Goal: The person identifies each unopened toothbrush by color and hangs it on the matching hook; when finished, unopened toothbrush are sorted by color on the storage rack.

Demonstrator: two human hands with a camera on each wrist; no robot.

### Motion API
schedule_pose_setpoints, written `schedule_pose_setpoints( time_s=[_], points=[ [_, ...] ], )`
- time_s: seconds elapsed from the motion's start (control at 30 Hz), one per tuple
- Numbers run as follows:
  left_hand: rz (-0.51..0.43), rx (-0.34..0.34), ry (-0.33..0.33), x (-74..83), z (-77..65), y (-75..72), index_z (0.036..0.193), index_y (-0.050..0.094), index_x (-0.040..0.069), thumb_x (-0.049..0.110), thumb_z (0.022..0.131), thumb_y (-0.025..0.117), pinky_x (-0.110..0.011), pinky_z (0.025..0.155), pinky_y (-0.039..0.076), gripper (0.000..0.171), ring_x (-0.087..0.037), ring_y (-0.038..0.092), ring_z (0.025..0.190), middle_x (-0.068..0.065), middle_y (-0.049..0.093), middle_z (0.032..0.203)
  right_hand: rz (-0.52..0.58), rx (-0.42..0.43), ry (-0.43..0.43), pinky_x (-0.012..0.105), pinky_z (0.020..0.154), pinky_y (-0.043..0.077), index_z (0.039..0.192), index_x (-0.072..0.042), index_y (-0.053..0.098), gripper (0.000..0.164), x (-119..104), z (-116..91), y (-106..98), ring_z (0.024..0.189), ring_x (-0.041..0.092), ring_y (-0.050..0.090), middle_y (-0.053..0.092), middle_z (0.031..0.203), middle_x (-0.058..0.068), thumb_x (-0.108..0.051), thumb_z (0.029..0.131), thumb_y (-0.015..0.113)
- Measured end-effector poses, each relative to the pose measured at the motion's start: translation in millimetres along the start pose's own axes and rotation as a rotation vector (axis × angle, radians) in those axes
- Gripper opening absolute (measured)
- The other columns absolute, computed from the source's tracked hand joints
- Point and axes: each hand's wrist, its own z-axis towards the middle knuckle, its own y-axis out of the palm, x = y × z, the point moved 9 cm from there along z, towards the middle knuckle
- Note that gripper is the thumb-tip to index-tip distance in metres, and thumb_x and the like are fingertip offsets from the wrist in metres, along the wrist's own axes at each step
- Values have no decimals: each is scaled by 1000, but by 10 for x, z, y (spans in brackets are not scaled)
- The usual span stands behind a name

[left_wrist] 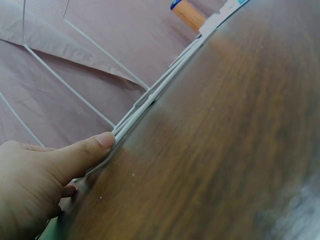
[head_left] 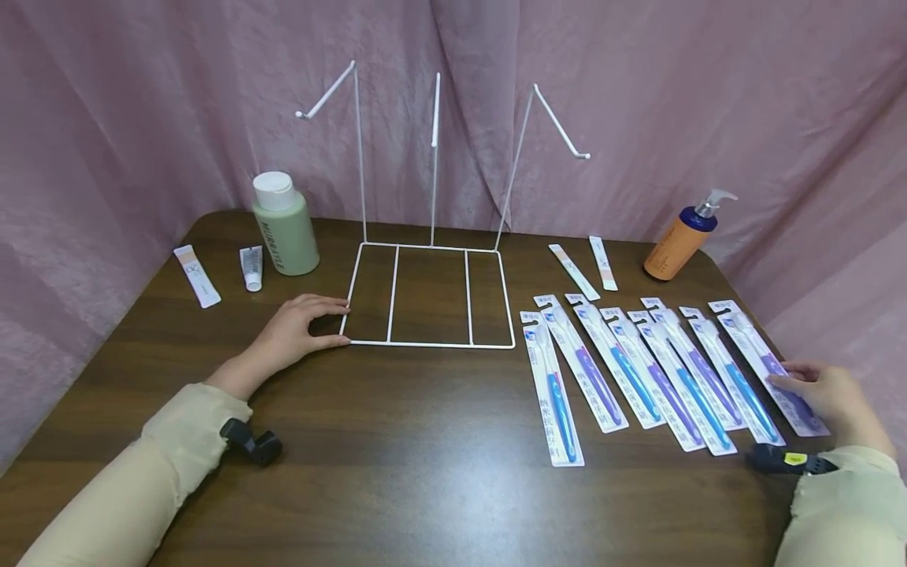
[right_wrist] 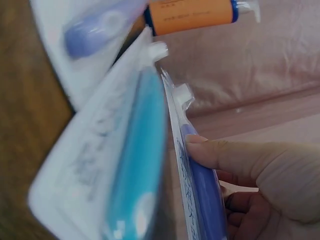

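Note:
A white wire display rack (head_left: 432,344) with three upright arms ending in sloping hooks stands at the table's middle. My left hand (head_left: 301,331) holds its front left corner, thumb on the front wire and fingers at the side wire; the left wrist view shows the thumb (left_wrist: 82,155) against the wire. At the right, my right hand (head_left: 832,394) pinches the outermost packaged purple toothbrush (head_left: 761,358) by its right edge. The right wrist view has the thumb on the purple handle (right_wrist: 205,190), with a packaged blue toothbrush (right_wrist: 135,160) beside it.
Several more packaged toothbrushes (head_left: 553,394) lie in a slanted row right of the rack. Behind them are two slim sachets (head_left: 602,264) and an orange pump bottle (head_left: 676,246). A green bottle (head_left: 286,232), a small tube (head_left: 251,268) and a sachet (head_left: 197,276) sit back left.

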Motion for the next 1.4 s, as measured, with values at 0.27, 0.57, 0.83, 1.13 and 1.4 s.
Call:
schedule_pose_setpoints(
  time_s=[0.27,0.57,0.83,1.13,1.4],
  points=[
    [-1,4,1,15,-6,0,119,67,6,31,75,81,-59,105,32,52,-35,51,124,-13,63,130,95,46,-31,25,51,51,119,18,46,53,-110,-115,-148,57,4,54,59,70,-13,-28,95,58],
    [-1,6,12,31,14,9,119,67,7,31,74,81,-58,104,33,53,-35,50,124,-13,63,130,-25,187,-153,15,48,42,120,17,50,51,-694,-321,-479,57,-8,44,56,66,-19,-24,92,63],
    [-6,3,1,2,0,18,120,67,7,31,75,81,-58,106,31,53,-34,50,125,-12,62,131,34,278,-222,10,48,41,122,12,52,48,-1226,-445,-669,58,-13,42,36,68,-41,-25,93,63],
    [-3,0,-9,-10,-21,-2,121,66,7,32,76,80,-59,106,30,53,-35,49,126,-13,62,131,139,312,-335,3,54,41,123,9,53,47,-1854,-597,-741,65,-20,44,42,75,-40,-22,90,67],
    [1,11,8,8,-21,-6,120,67,7,33,75,81,-60,105,31,54,-35,50,124,-13,63,130,306,387,-473,-1,60,42,104,-31,57,34,-2343,-803,-708,66,-19,52,52,80,-33,-9,83,73]
  ],
)
